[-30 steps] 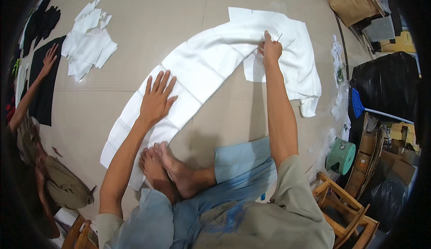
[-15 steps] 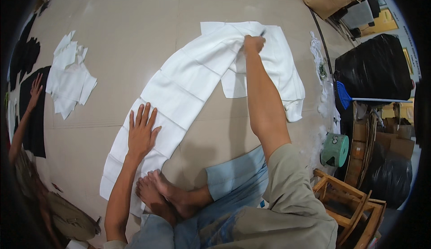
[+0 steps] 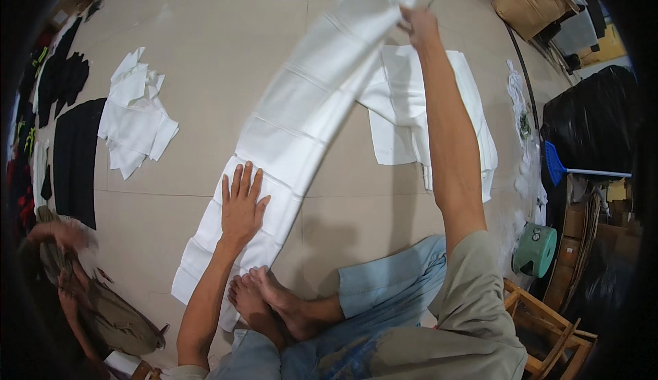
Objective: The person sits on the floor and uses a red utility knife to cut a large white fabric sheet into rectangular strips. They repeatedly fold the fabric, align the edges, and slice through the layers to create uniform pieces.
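Brown wooden stool [image 3: 570, 342] near right. Bare feet [image 3: 282, 304] crowd near end of long white creased fabric strip [image 3: 282, 123] on floor. Left hand [image 3: 241, 208] flat on strip, fingers slightly spread. Layered white fabric [image 3: 396, 136] beside strip, partly behind right forearm. Right hand [image 3: 419, 27], blurred, pinches strip's far edge.

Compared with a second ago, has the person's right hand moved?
Yes: the right hand has moved forward, away from the person, judged against the white cloth pile at left.

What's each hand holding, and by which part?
Right hand appears to grip the white cloth by its edge near the far end; a thin item there is blurred. Left hand: flat on cloth, gripping nothing.
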Available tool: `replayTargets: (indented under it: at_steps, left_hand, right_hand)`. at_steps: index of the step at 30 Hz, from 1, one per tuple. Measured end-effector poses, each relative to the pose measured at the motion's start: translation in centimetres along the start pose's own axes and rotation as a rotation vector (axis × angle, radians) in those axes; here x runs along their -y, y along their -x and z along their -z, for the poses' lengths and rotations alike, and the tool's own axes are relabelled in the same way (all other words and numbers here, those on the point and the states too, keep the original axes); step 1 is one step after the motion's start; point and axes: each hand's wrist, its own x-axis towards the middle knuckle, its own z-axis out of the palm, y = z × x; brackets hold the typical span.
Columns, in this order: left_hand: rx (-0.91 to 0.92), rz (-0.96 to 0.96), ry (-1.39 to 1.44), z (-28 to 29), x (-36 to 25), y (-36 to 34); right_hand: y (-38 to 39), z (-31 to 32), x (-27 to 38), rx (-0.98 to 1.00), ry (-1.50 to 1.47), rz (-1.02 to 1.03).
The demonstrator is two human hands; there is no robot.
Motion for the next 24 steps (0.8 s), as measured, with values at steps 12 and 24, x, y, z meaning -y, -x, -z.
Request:
replayTargets:
  at_steps: [12,24]
  left_hand:
    - [0.031,-0.017,-0.004,0.4,0.2,0.0]
    - [0.032,-0.022,0.025,0.8,0.9,0.4]
  right_hand:
    - [4.5,6.1,-6.1,-0.391,1.185,0.004]
    - [-3.0,2.8,-7.5,-0.347,0.907,0.301]
